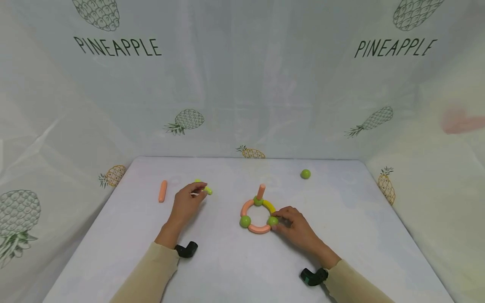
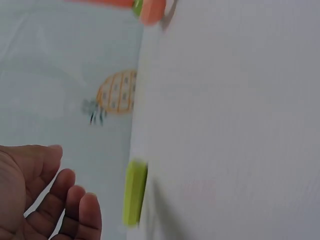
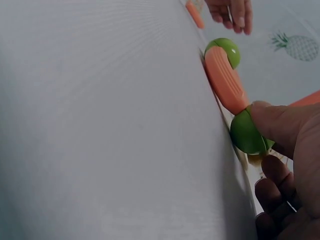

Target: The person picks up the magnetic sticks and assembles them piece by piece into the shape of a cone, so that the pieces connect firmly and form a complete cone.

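Note:
A ring of curved pieces joined by green balls lies at mid-table in the head view. Two of its curved pieces are orange, one of them this orange arc (image 1: 259, 229), and the third is a yellow arc (image 1: 270, 206). From the far green ball (image 1: 258, 201) an orange stick (image 1: 261, 191) sticks out. My right hand (image 1: 297, 229) pinches the ring's near-right green ball (image 3: 246, 133) between thumb and fingers. My left hand (image 1: 187, 203) hovers by a yellow-green stick (image 2: 134, 194), apart from it in the left wrist view, fingers loosely bent and holding nothing.
A loose orange stick (image 1: 162, 191) lies left of my left hand. Toward the back right sits a loose green ball (image 1: 305, 174). A pineapple-print curtain (image 1: 242, 84) surrounds the white table (image 1: 227, 269) at the back and sides.

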`<action>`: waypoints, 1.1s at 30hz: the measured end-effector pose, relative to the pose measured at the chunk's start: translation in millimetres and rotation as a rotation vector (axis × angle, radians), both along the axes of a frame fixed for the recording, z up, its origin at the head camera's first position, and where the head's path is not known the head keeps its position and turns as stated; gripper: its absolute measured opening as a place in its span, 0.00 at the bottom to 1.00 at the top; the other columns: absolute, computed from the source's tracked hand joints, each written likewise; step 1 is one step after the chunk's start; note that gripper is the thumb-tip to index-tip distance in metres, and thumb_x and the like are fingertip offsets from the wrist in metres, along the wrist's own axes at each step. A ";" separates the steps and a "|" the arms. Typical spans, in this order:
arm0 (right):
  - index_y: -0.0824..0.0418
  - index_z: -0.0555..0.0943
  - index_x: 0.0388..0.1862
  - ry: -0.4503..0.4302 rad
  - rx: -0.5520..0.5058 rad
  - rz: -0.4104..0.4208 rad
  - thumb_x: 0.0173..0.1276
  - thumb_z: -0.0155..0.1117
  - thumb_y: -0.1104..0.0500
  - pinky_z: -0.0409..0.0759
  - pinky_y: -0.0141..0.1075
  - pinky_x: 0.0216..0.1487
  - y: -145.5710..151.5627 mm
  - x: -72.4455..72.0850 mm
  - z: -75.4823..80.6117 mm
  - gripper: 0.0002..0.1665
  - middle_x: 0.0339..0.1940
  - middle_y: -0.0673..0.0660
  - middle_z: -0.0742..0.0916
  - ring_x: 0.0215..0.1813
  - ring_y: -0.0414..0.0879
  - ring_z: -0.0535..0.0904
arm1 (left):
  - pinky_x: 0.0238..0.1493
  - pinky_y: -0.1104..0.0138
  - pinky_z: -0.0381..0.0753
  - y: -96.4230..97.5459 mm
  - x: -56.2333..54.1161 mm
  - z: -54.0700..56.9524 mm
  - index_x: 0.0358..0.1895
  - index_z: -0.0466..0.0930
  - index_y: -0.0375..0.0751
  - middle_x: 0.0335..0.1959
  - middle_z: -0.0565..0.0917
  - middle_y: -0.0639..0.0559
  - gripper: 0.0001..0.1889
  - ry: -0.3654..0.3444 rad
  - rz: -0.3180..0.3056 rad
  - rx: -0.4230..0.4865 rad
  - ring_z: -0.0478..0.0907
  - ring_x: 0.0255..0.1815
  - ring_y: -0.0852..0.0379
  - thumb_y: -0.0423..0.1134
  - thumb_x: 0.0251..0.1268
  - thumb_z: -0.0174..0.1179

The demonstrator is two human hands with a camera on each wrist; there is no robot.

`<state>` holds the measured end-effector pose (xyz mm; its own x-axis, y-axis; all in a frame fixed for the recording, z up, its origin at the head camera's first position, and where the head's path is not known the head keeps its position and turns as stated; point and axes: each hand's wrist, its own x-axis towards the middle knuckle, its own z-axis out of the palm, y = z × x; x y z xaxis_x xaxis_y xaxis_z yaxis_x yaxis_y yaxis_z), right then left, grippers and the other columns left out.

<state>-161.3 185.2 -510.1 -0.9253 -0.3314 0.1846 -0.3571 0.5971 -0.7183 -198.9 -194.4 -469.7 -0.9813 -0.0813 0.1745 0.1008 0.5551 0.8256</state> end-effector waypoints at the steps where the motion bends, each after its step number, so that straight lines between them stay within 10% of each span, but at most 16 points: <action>1: 0.49 0.89 0.56 -0.003 0.001 -0.001 0.68 0.78 0.53 0.77 0.42 0.56 0.4 0.4 -0.2 0.18 0.52 0.45 0.85 0.56 0.45 0.79 | 0.55 0.61 0.82 -9.2 -1.2 1.4 0.62 0.86 0.41 0.54 0.88 0.44 0.16 0.006 0.024 -0.011 0.82 0.56 0.49 0.38 0.74 0.67; 14: 0.46 0.88 0.55 -0.025 0.011 -0.008 0.68 0.78 0.49 0.77 0.41 0.56 1.9 0.6 -3.6 0.18 0.52 0.45 0.84 0.57 0.45 0.78 | 0.47 0.66 0.74 -111.2 -3.6 1.5 0.66 0.81 0.39 0.61 0.84 0.39 0.21 -0.064 0.227 -0.093 0.75 0.59 0.46 0.45 0.77 0.64; 33: 0.46 0.88 0.56 -0.035 0.014 -0.023 0.67 0.78 0.49 0.76 0.45 0.58 0.9 2.8 -1.8 0.19 0.53 0.44 0.85 0.58 0.45 0.78 | 0.62 0.45 0.75 -131.9 -12.6 -14.7 0.69 0.75 0.33 0.64 0.81 0.32 0.22 -0.190 0.162 -0.189 0.75 0.64 0.35 0.38 0.77 0.61</action>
<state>-158.5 186.0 -511.9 -0.9385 -0.3121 0.1479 -0.3182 0.6151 -0.7214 -211.5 -326.3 -484.5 -0.9747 -0.2229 0.0157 -0.1480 0.6968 0.7018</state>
